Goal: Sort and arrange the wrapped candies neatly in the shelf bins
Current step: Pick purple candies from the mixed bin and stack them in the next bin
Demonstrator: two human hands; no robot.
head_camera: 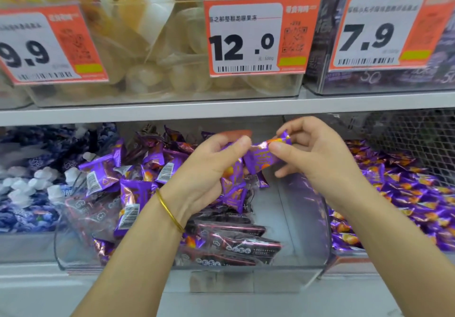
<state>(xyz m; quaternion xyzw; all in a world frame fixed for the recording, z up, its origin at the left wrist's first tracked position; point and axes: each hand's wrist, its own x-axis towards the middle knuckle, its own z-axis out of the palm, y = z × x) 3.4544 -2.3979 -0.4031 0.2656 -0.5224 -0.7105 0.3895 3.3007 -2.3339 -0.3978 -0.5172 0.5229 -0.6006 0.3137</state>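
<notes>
We face a shop shelf (172,112) with price tags (246,38) hung above. Over the clear middle bin (295,255), our left hand (209,173) curls round a small bunch of purple candies (234,186). Our right hand (317,159) pinches one purple candy (261,156) near its upper end. That candy lies between both hands, its long axis slanting up to the right and its lower end by the left thumb. The bin's bare right side sits just below, nearer the right hand. We judge it goes there.

Price tags, upper bins — 9.9 (37,55), 12.0 (242,45), 7.9 (368,37); other print prob. too blurred.
</notes>
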